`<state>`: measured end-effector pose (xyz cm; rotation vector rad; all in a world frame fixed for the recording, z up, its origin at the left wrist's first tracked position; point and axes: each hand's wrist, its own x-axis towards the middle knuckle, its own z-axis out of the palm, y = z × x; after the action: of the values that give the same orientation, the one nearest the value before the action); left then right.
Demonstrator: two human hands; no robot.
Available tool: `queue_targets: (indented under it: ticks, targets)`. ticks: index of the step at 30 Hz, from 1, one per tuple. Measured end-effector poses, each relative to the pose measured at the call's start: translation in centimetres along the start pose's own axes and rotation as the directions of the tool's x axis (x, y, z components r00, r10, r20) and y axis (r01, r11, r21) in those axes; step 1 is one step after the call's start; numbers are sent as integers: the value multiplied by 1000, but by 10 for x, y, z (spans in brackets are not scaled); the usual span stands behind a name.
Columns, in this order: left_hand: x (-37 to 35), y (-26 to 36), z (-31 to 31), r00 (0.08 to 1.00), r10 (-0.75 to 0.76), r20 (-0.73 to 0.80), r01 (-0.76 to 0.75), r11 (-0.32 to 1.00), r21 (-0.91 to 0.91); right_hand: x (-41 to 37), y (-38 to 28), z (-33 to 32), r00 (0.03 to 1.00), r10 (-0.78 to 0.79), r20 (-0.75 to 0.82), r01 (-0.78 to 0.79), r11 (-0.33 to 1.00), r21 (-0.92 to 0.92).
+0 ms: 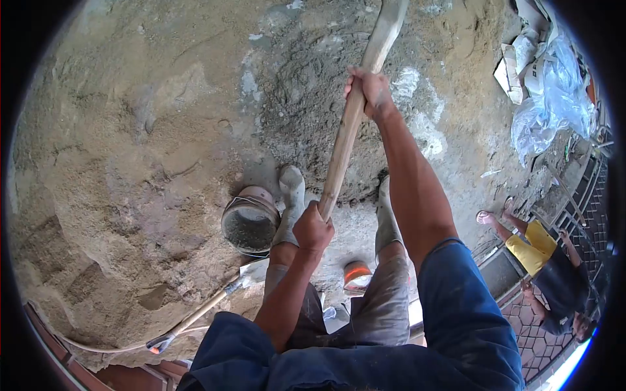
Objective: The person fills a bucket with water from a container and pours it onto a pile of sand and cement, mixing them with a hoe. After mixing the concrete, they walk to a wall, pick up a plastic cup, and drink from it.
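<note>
A long wooden handle (345, 140) runs from between my hands up past the top edge of the view, where its far end is out of sight. My left hand (313, 228) is wrapped round its lower end, near my knees. Higher up, my right hand (372, 91) grips the same handle. Beneath it lies a patch of wet grey mortar (303, 98) on the ground, in front of my boots (292, 186). A bucket (250, 221) with grey material inside stands beside my boot on the left.
Heaped sand (130, 195) covers the left side. A shovel (195, 314) lies at the lower left, near a hose (98, 348). An orange container (357, 275) sits behind my boots. Plastic sheeting (554, 98) lies at the upper right. Another person (554, 280) is at the right.
</note>
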<state>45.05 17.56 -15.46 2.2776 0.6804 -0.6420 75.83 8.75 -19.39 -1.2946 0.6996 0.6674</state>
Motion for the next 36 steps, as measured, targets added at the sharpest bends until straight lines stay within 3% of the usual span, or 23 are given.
queue_targets:
  ticks: [1, 3, 4, 5, 7, 9, 11, 12, 14, 16, 19, 20, 21, 23, 24, 25, 27, 29, 30, 31, 32, 35, 36]
  targets:
    - [40, 19, -18, 999, -13, -36, 15, 999, 48, 44, -7, 16, 996, -92, -7, 93, 995, 24]
    - [82, 45, -38, 996, -44, -75, 52, 992, 113, 105, -19, 45, 994, -110, 14, 111, 979, -171]
    - [89, 54, -36, 994, -112, 21, 109, 989, 97, 127, -12, 48, 997, -74, 16, 75, 948, -308]
    - [92, 61, -27, 978, -176, 115, 167, 983, 81, 133, 8, 40, 998, -52, 28, 58, 948, -312]
    - [49, 67, 22, 949, -242, 201, 225, 969, 100, 119, 46, 10, 990, 134, 44, -113, 940, -323]
    - [-17, 83, 71, 862, -353, 363, 367, 930, 32, 74, 82, -43, 976, 214, 35, -180, 890, -419]
    - [-91, 105, 116, 811, -383, 442, 440, 898, -29, 7, 91, -84, 988, 151, -41, -153, 871, -468]
    - [-128, 118, 134, 902, -329, 278, 372, 921, -116, -11, 105, -109, 987, 159, -9, -140, 838, -527]
    - [-195, 137, 159, 850, -384, 359, 470, 861, -192, -65, 106, -144, 971, 236, -34, -209, 770, -604]
    - [-256, 141, 190, 973, -121, 194, 174, 942, -287, -115, 111, -160, 996, 90, -17, -78, 749, -658]
    - [-231, 141, 207, 958, -284, 22, 274, 899, -342, -103, 101, -128, 986, 16, 163, 75, 842, -534]
    - [-188, 131, 205, 917, -399, 3, 368, 842, -395, -63, 120, -108, 967, -118, 226, 230, 787, -573]
    - [-132, 127, 194, 893, -441, -87, 398, 866, -304, -44, 85, -64, 975, 90, 204, 25, 864, -503]
    - [-43, 120, 168, 844, -536, 20, 502, 777, -379, 26, 84, -14, 914, 202, 352, 12, 854, -520]
    - [-26, 124, 167, 870, -493, 0, 438, 774, -457, 51, 88, -2, 904, 213, 371, 59, 797, -602]
    - [-29, 129, 183, 845, -516, 141, 493, 647, -581, 61, 89, 0, 896, 224, 382, 105, 731, -674]
    - [-73, 177, 158, 818, -514, 259, 561, 615, -554, 34, 90, -34, 863, 451, 226, -76, 559, -825]
    - [-148, 195, 159, 785, -486, 385, 615, 533, -581, -30, 107, -84, 941, 296, 164, -49, 600, -799]
    - [-194, 191, 169, 823, -438, 362, 568, 645, -512, -63, 114, -104, 960, 243, 141, -35, 601, -798]
    - [-241, 191, 166, 838, -426, 341, 545, 650, -529, -100, 108, -114, 965, 253, 70, -90, 570, -817]
    - [-267, 185, 163, 855, -418, 308, 519, 656, -549, -137, 107, -122, 979, 184, 83, -38, 573, -819]
    - [-271, 175, 157, 873, -443, 204, 454, 584, -673, -147, 117, -102, 973, 98, 211, 113, 597, -795]
    - [-244, 173, 161, 862, -492, 122, 461, 660, -593, -134, 126, -88, 952, 58, 299, 197, 632, -749]
